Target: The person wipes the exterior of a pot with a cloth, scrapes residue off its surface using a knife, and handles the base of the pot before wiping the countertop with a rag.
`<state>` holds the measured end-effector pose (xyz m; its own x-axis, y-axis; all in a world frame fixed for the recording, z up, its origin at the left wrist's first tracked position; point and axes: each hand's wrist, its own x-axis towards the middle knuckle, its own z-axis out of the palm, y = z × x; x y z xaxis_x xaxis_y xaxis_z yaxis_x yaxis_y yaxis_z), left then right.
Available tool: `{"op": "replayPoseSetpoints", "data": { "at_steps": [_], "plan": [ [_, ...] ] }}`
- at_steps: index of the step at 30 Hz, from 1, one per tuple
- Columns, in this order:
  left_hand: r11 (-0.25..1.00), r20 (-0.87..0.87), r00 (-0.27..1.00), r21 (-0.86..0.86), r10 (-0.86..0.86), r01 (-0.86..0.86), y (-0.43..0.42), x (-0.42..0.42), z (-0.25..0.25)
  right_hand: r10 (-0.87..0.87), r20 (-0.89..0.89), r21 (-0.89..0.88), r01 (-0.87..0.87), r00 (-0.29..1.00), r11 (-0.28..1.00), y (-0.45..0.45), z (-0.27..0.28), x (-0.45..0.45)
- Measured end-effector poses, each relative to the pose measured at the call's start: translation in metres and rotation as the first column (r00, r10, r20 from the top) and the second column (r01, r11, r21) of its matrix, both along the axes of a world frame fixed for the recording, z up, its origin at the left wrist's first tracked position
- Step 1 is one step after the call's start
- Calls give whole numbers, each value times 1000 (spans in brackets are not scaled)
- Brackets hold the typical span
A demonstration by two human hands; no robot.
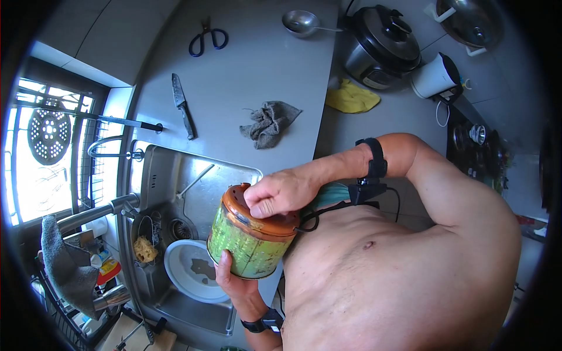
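Observation:
A green metal can with rows of small bumps on its side and an orange, worn top is held tilted near my body, over the sink's edge. My left hand grips the can from below, thumb along its side and the other fingers hidden beneath. Across the orange top lies my right hand, closed like a fist; whatever its curled fingers hold, if anything, is hidden. Dark scuffs mark the orange rim.
Below the can, a white basin with some water stands in the steel sink. A sponge sits beside it. On the counter lie a knife, scissors, a grey cloth and a ladle. A pressure cooker stands farther right.

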<state>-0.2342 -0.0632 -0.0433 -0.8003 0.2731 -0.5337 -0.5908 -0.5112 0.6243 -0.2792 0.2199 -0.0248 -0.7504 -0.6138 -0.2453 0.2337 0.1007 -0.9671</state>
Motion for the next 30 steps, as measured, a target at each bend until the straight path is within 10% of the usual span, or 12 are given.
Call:
{"op": "replayPoseSetpoints", "data": {
  "at_steps": [2,6,9,16,30],
  "plan": [
    [998,62,998,60,19,-23,-4,-3,3,-57,222,22,53,973,998,8,8,-8],
    [974,119,990,207,74,-98,-29,-9,-16,-320,-428,156,418,845,895,11,-53,-16],
    [922,99,992,371,81,-113,-38,-9,-27,-386,-101,-10,387,917,922,14,-56,-5],
    [920,159,983,365,93,-146,-33,-2,-37,-241,-446,-39,251,862,967,8,-4,5],
    [929,110,991,351,81,-115,-21,-4,-18,-109,-530,51,160,841,986,4,-1,0]
  ]
}}
